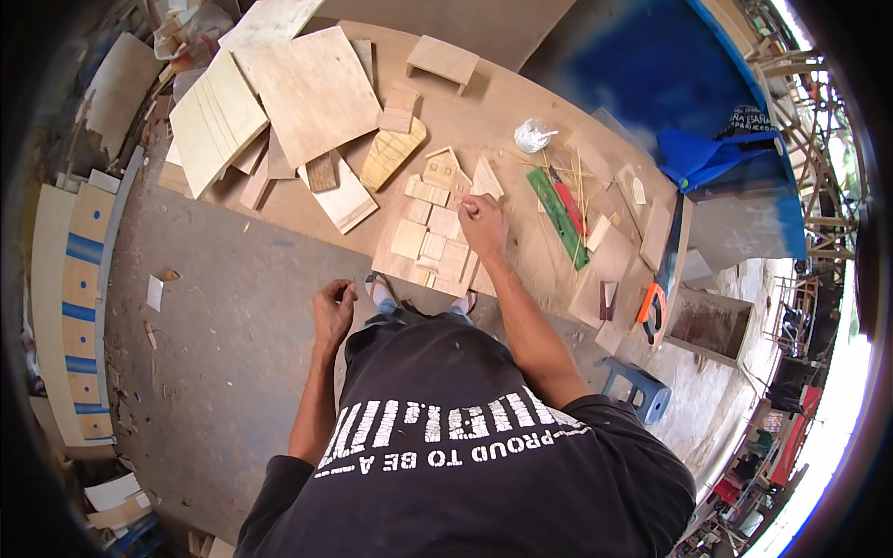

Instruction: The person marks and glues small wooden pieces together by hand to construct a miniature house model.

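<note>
Here the right hand (482,223) rests on a flat board (437,244) covered with small wooden tiles (430,246), its fingers pinched together on a tiny wood piece too small to make out. The board lies on the low tabletop (521,102). Right of the board lie a green ruler (556,216) and a saw (662,279). Left of the board, the left hand (333,314) hangs curled, holding nothing visible.

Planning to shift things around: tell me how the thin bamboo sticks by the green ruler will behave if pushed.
The thin sticks lie loosely crossed, so they would probably scatter rather than slide together. They look slender and light, likely to roll and snap easily. Some overlap the green ruler, which may shift too.
</note>
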Action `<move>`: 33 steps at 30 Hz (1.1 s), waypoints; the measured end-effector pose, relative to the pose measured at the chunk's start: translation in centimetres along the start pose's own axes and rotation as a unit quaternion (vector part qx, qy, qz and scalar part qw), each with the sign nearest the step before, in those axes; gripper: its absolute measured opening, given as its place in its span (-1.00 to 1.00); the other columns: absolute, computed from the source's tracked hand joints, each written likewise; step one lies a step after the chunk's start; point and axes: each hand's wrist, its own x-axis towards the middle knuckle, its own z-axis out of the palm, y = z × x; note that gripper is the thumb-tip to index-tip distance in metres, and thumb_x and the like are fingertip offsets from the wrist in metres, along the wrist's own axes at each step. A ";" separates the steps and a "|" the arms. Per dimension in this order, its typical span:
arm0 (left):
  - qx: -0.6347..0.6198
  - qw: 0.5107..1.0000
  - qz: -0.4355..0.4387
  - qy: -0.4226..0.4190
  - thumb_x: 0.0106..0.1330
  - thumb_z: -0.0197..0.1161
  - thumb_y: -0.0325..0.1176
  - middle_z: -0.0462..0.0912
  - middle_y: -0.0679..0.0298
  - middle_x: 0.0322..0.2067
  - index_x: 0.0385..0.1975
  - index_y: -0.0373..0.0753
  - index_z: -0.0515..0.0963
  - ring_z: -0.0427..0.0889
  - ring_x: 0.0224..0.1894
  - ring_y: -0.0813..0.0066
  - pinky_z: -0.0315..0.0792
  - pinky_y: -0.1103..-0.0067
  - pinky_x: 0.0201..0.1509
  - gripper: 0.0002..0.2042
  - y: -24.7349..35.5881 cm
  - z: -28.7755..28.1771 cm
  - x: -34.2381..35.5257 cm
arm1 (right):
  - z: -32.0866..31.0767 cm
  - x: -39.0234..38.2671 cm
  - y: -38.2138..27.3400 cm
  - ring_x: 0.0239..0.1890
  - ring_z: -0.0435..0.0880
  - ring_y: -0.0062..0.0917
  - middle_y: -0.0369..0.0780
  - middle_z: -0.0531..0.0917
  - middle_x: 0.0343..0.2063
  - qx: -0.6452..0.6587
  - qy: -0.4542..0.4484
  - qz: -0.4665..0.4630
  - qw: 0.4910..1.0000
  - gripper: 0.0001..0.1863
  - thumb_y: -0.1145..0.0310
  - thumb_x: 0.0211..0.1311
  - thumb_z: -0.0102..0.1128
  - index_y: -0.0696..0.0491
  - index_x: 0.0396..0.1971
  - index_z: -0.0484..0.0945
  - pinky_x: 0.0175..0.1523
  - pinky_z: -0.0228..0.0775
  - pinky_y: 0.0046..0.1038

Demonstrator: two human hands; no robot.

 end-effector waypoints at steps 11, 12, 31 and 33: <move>0.028 0.999 0.028 -0.001 0.38 0.22 -0.28 0.68 0.20 -0.49 -0.27 -0.44 0.63 0.60 -0.45 0.53 0.48 0.54 -0.32 -0.72 2.2 0.3 -0.3 | -0.3 0.2 0.2 -0.44 0.64 -0.44 -0.25 0.63 -0.47 0.010 0.001 0.003 1.000 -0.92 0.40 0.12 0.35 0.06 -0.40 0.67 -0.31 0.47 -0.37; 0.025 0.999 0.038 -0.018 0.38 0.22 -0.28 0.68 0.21 -0.50 -0.27 -0.44 0.64 0.61 -0.44 0.52 0.48 0.54 -0.31 -0.73 2.9 0.7 -0.2 | -0.6 0.1 0.2 -0.46 0.61 -0.52 -0.28 0.62 -0.48 0.079 0.000 0.024 0.997 -0.91 0.40 0.17 0.33 0.09 -0.38 0.66 -0.31 0.45 -0.42; -0.289 0.935 0.034 -0.203 0.32 0.31 -0.50 0.69 0.32 -0.33 -0.12 -0.32 0.64 0.63 -0.32 0.63 0.50 0.66 -0.38 -0.83 18.5 21.2 -2.7 | -14.7 -6.9 2.5 -0.40 0.46 -0.72 -0.39 0.57 -0.35 0.593 -0.083 0.209 0.773 -0.92 0.43 0.38 0.20 0.11 -0.24 0.60 -0.29 0.29 -0.63; -0.306 0.932 -0.017 -0.192 0.30 0.35 -0.48 0.66 0.37 -0.36 -0.20 -0.26 0.63 0.62 -0.29 0.63 0.50 0.65 -0.37 -0.88 19.1 22.6 -3.8 | -15.5 -7.1 3.8 -0.42 0.45 -0.72 -0.40 0.55 -0.36 0.539 -0.070 0.172 0.821 -0.91 0.44 0.38 0.20 0.14 -0.26 0.59 -0.30 0.29 -0.62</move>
